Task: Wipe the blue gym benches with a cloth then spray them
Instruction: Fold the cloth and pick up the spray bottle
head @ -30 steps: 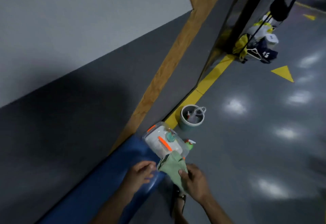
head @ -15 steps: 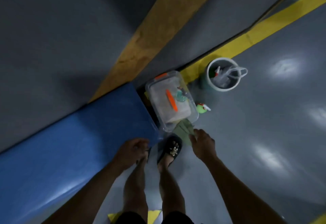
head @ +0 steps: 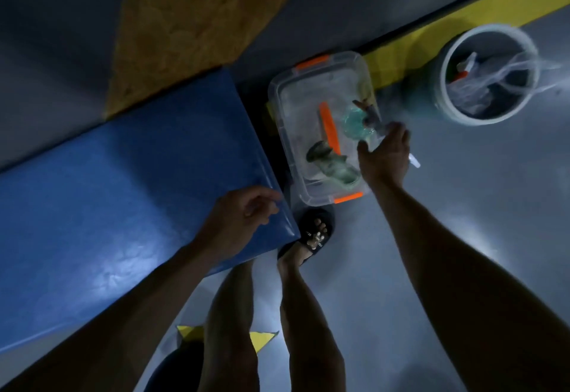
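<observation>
- Head view: our left hand [head: 237,222], fingers loosely curled and holding nothing, rests at the blue bench [head: 123,181] end corner, steadying us.
- Our right hand [head: 385,157], fingers spread and empty, reaches over the clear box [head: 324,77]; the cloth [head: 331,165] lies inside.

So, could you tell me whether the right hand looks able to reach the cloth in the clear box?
Probably yes. The right hand hovers open at the box edge, the cloth lies just beside it, and the box looks open-topped, with nothing between them.
</observation>
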Available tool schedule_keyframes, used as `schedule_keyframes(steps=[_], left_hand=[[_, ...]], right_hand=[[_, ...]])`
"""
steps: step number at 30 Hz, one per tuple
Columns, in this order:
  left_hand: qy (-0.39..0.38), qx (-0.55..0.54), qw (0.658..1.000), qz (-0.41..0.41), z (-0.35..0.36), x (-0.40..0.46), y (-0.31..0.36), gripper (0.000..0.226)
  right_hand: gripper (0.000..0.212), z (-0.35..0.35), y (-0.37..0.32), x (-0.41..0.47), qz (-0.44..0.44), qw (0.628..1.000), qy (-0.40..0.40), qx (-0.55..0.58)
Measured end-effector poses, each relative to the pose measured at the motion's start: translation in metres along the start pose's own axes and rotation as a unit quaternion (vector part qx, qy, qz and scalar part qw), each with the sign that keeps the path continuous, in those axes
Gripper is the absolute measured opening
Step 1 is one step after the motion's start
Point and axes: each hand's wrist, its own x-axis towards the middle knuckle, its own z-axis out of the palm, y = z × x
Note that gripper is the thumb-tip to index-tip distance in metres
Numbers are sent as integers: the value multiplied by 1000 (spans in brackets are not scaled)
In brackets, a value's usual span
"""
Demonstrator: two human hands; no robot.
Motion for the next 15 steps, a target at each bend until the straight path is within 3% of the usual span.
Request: schedule_keyframes(steps=[2,4,7,9,12,15], left_hand=[[5,7,1000,9,-3,6,-4,22],[7,7,1000,10,-7,11,-7,21],[10,5,1000,9,-14,17,-13,18],[11,5,1000,10,-18,19,-15,18],[18,4,1000,12,-23,17,-15,20],[22,3,999,24,-27,8,-2,18]], right_hand=[[69,7,-10,23,-1,1000,19,-14],[80,13,-13,43,6,999,-20,-43],[49,24,-7,66,-51,992,-103,-58],[28,30,-3,70,-75,988,-95,-100],[29,28,2,63,-111,986,-80,-100],[22,6,-9,40,-134,986,-91,-27]])
